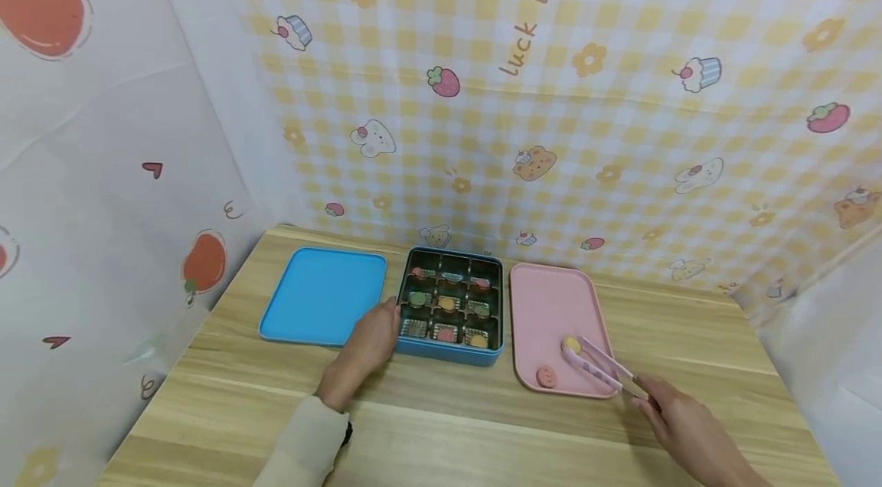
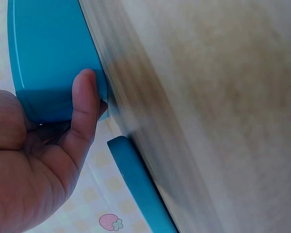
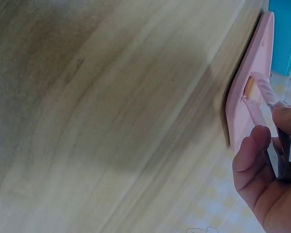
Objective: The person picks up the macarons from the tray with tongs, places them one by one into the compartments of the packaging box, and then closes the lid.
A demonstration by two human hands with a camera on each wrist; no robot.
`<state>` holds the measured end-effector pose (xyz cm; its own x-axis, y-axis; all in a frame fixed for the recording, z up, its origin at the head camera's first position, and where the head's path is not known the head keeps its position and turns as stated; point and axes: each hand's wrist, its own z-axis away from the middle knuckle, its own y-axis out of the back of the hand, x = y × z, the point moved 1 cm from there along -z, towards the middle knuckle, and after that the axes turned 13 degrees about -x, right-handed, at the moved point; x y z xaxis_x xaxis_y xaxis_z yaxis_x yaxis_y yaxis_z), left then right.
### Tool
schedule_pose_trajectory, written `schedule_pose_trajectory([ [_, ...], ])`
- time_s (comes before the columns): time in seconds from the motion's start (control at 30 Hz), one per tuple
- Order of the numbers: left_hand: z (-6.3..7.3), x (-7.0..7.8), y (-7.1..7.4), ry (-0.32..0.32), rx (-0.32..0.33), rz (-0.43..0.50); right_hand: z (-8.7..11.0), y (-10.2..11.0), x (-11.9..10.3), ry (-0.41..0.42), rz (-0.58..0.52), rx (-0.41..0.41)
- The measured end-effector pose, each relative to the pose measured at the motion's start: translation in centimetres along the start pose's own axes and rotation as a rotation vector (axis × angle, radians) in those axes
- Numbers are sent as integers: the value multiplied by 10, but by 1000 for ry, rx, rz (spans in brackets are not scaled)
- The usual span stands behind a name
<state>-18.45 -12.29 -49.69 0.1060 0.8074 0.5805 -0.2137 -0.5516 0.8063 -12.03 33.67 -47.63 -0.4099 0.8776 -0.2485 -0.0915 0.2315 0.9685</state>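
My left hand (image 1: pixel 372 338) holds the left side of a blue square box (image 1: pixel 448 351), its fingers at the front corner in the left wrist view. Dark dividers split the box into compartments. Several hold small round pieces in pink, green and yellow; the bottom-left one shows only a clear ridged liner. In my right hand (image 1: pixel 685 418) are pink-and-white tongs (image 1: pixel 601 372), gripped by their metal handles. Their tips stand on either side of a round yellow cookie (image 1: pixel 571 345) on the pink tray (image 1: pixel 547 295). A round pink cookie (image 1: pixel 547 377) lies near the tray's front-left corner.
A flat blue lid (image 1: pixel 327 295) lies left of the box. The pink tray stands just right of the box, a narrow strip of wooden table (image 1: pixel 427 410) between them. Behind the table hangs a yellow checked cloth (image 1: pixel 482 127), with white cloth at the sides.
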Motion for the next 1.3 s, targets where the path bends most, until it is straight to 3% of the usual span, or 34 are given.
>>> schedule_pose_trajectory([
  [0.47,0,1,0,0,2,-7,0,-3,-3,42,-16,26],
  [0.83,0,0,0,7,0,-13,-10,2,-8,68,-1,104],
  [1.3,1,1,0,10,-1,-12,-25,12,-35,71,-64,123],
])
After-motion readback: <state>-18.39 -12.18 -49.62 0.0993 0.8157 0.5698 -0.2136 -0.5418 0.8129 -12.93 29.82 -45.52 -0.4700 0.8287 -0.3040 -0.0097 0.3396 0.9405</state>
